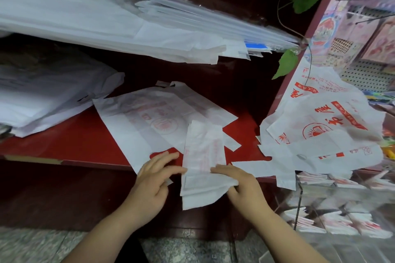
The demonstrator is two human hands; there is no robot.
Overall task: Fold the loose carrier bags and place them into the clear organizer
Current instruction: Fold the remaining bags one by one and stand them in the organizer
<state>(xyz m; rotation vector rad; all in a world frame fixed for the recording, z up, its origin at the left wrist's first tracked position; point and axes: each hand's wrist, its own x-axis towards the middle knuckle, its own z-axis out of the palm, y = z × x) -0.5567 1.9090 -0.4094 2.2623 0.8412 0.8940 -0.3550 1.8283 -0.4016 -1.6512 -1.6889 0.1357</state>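
White loose bags (pixel 320 126) beside folded bag (pixel 203 156); left fingers (pixel 174 170) flat against it, right fingers (pixel 224 171) pinching.

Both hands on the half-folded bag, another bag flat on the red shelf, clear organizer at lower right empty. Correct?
No: the head view shows folded bags in the clear organizer. Left hand and right hand are on the half-folded bag, as stated.

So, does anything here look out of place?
Yes. The crumpled heap of printed carrier bags at right spills over the edge of the red shelf, above the clear organizer. The folded bag in the right hand overhangs that edge too.
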